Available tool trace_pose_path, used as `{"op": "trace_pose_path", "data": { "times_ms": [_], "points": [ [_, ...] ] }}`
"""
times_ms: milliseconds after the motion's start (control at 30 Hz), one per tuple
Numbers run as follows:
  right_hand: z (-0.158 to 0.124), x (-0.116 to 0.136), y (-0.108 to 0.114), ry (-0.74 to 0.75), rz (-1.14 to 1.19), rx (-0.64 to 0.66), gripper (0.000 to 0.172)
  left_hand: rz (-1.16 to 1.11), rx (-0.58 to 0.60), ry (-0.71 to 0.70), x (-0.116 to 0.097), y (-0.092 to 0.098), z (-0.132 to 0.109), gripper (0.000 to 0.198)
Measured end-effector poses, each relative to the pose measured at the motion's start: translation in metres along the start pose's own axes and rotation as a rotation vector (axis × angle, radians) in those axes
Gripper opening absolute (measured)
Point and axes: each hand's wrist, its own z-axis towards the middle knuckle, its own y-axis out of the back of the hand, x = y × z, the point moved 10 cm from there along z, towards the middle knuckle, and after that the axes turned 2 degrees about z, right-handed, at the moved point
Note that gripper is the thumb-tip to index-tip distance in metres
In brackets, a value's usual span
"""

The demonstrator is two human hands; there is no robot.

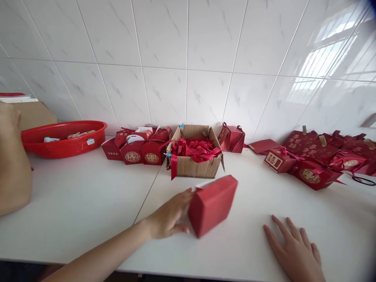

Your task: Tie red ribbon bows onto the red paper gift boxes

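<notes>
A plain red gift box (214, 205) is tilted over the front middle of the white table, slightly blurred, with a bit of white inner side showing at its back. My left hand (170, 215) grips it at its left end; the fingertips are partly hidden behind the box, and the thumb stands lower down. To the right of the box, my right hand (296, 246) lies palm down at the table's front, fingers spread, holding nothing. Just beyond the red box stands an open cardboard box (196, 168) filled with red ribbons (195, 149), one hanging over its front left corner.
Several red gift boxes (132, 152) stand left of the cardboard box. A red basin (64, 145) and brown cardboard (13, 164) are farther left. One ribboned box (233, 139) is by the tiled wall; more finished-looking boxes (317, 172) pile up at right, beside a black loop (364, 180).
</notes>
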Motion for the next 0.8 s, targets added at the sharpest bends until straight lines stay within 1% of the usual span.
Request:
{"op": "trace_pose_path", "data": {
  "times_ms": [33,67,100,133,200,267,300,333,400,433,500,533,567,633,667,700,800],
  "points": [
    [0.001,0.0,-0.001,0.0,0.009,-0.003,0.071,0.12,0.061,-0.074,-0.01,-0.01,0.004,0.052],
    [0.002,-0.001,-0.001,-0.001,0.022,-0.011,0.072,0.249,0.075,-0.134,-0.018,-0.015,0.008,0.046],
    [0.003,-0.002,-0.002,0.002,0.038,-0.021,0.072,0.37,0.022,-0.168,-0.023,-0.011,0.013,0.041],
    [0.004,-0.003,-0.001,0.013,0.065,-0.034,0.07,0.48,-0.055,-0.178,-0.026,-0.005,0.019,0.038],
    [0.004,-0.001,0.0,0.073,0.182,-0.048,0.066,0.671,-0.223,-0.147,-0.027,0.015,0.033,0.035],
    [-0.002,0.007,0.004,0.171,0.406,-0.028,0.062,0.83,-0.328,-0.039,-0.02,0.035,0.051,0.035],
    [-0.008,0.013,0.007,0.22,0.545,-0.016,0.062,0.89,-0.35,0.033,-0.014,0.043,0.061,0.035],
    [-0.017,0.02,0.012,0.262,0.682,-0.016,0.064,0.935,-0.357,0.112,-0.006,0.051,0.07,0.034],
    [-0.037,0.034,0.022,0.306,0.881,-0.055,0.077,0.967,-0.361,0.202,0.005,0.062,0.085,0.031],
    [-0.048,0.042,0.026,0.317,0.93,-0.09,0.087,0.973,-0.355,0.227,0.01,0.064,0.091,0.029],
    [-0.063,0.059,0.028,0.291,0.937,-0.124,0.107,0.986,-0.335,0.251,0.016,0.062,0.096,0.02],
    [-0.066,0.066,0.027,0.271,0.933,-0.122,0.11,0.998,-0.322,0.26,0.017,0.06,0.096,0.016],
    [-0.065,0.072,0.025,0.239,0.935,-0.107,0.106,1.011,-0.308,0.264,0.018,0.057,0.094,0.013],
    [-0.052,0.076,0.025,0.187,0.967,-0.074,0.09,1.039,-0.275,0.256,0.015,0.048,0.086,0.017],
    [-0.041,0.076,0.028,0.17,0.975,-0.068,0.083,1.051,-0.256,0.246,0.013,0.044,0.082,0.021],
    [-0.029,0.073,0.034,0.156,0.959,-0.093,0.08,1.061,-0.238,0.232,0.01,0.039,0.076,0.024],
    [0.013,0.065,0.05,0.104,0.78,-0.139,0.072,1.075,-0.195,0.183,0.001,0.026,0.059,0.032]
  ]
}}
